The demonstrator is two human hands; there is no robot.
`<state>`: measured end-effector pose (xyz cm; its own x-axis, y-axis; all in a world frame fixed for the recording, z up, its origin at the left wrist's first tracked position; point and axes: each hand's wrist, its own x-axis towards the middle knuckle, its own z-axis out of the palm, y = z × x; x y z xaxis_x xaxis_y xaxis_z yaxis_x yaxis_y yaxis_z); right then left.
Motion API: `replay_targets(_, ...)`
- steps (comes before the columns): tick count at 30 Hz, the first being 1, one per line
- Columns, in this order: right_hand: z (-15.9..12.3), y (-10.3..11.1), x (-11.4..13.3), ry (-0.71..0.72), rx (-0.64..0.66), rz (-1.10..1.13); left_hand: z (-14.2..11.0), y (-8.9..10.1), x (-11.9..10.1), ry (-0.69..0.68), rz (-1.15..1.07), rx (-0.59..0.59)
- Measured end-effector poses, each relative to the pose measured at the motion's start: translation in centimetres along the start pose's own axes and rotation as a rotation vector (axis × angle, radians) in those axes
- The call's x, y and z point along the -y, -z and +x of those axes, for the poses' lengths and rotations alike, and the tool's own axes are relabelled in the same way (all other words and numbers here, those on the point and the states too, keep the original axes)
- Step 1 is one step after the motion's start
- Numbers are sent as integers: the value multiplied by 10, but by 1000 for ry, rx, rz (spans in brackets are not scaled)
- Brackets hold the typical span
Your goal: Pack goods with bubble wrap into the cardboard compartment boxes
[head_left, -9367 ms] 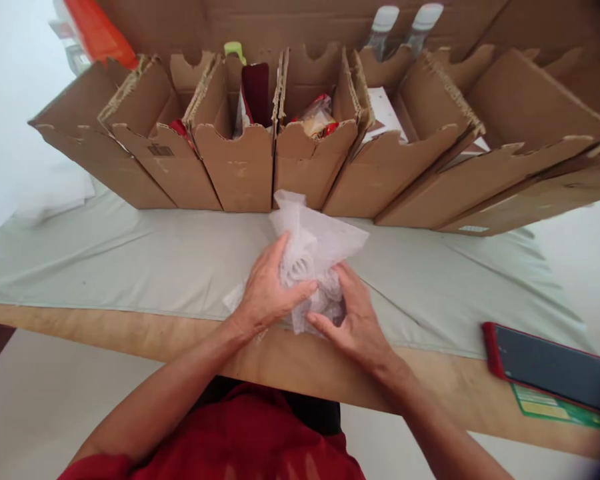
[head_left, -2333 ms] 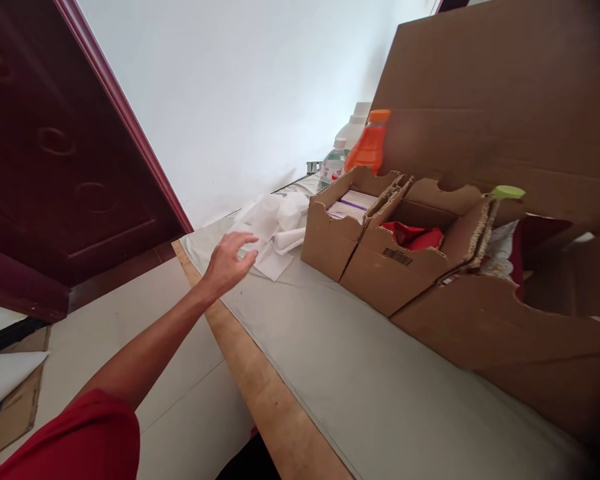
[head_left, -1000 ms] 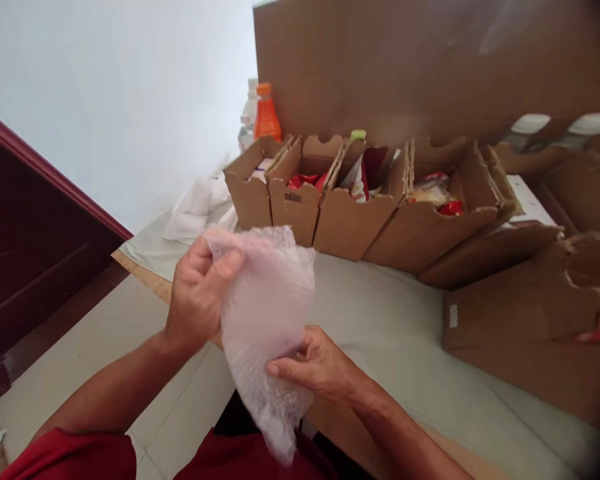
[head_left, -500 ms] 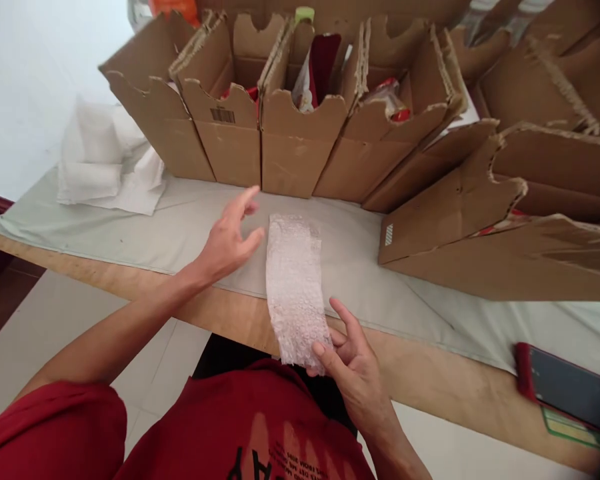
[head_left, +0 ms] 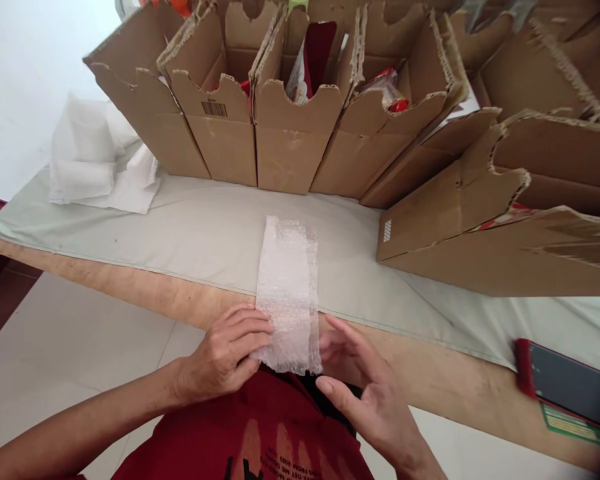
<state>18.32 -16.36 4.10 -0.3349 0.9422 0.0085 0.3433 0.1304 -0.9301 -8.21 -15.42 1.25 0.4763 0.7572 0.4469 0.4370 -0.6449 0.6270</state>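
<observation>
A strip of bubble wrap (head_left: 287,287) lies lengthwise in front of me, its far end on the cloth and its near end over the table's front edge. My left hand (head_left: 227,347) grips the near left edge of the strip, with the fingers on top and the thumb bent below. On the other side, my right hand (head_left: 363,387) is open beside the near right corner, thumb and fingers apart. Some of its fingertips come close to the strip's edge; whether they touch it, I cannot tell.
Several cardboard file boxes (head_left: 293,153) line the back, some holding packets. Another cardboard box (head_left: 445,220) lies at the right. White packing foam (head_left: 95,160) is heaped at the far left. A phone (head_left: 575,380) in a red case sits at the right edge, over a green card (head_left: 573,423).
My left hand has come down and back from above the cloth and taken hold of the strip's left edge. My right hand has let go of the near right corner and opened.
</observation>
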Motion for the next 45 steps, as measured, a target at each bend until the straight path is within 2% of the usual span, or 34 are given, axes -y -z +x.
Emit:
replay_targets(2, 0, 5, 1, 156, -83, -280, 4, 3, 1, 70, -112, -27)
replay_targets(5, 10, -1, 3, 336, -24, -449, 12, 10, 0, 169, -200, -18)
replay_targets(7, 21, -12, 1, 329, 0, -427, 18, 12, -2, 257, -175, -9)
replay_targets(9, 33, -24, -2, 224, -43, -381, 23, 11, -4, 334, -100, -31)
replay_targets(11, 42, -32, -7, 112, -96, -349, 24, 6, -4, 353, 23, -77)
replay_targets(13, 46, -36, -9, 67, -127, -345, 24, 1, -3, 332, 149, -116)
replay_targets(15, 43, -36, -8, 99, -182, -387, 23, -4, -2, 324, 224, -126)
replay_targets(19, 26, -31, 0, 334, -372, -601, 25, -6, 2, 318, 302, -99)
replay_targets(21, 20, -29, 3, 416, -297, -673, 27, -5, 3, 302, 334, -68)
replay_targets(23, 19, -29, 3, 444, -133, -715, 29, -4, 3, 287, 349, -39)
replay_targets(25, 24, -30, 0, 450, -38, -740, 29, -1, 1, 272, 358, -37)
replay_targets(29, 39, -28, -3, 452, -52, -675, 24, 8, -3, 166, 280, -68)
replay_targets(31, 46, -23, 0, 396, -17, -603, 21, 12, -3, 106, 180, -26)
replay_targets(34, 50, -15, 5, 252, 59, -501, 22, 12, 0, 134, 36, 24)
replay_targets(35, 51, -12, 6, 233, 46, -492, 25, 10, 2, 164, 17, 16)
replay_targets(39, 45, -9, 3, 347, -193, -641, 41, 3, 8, 274, 76, -2)
replay_targets(40, 44, -9, 1, 387, -212, -685, 45, 2, 9, 284, 93, 10)
replay_targets(42, 43, -11, -1, 431, -138, -748, 49, -1, 12, 287, 134, 20)
replay_targets(45, 50, -14, -3, 444, -36, -760, 46, -1, 15, 264, 193, -35)
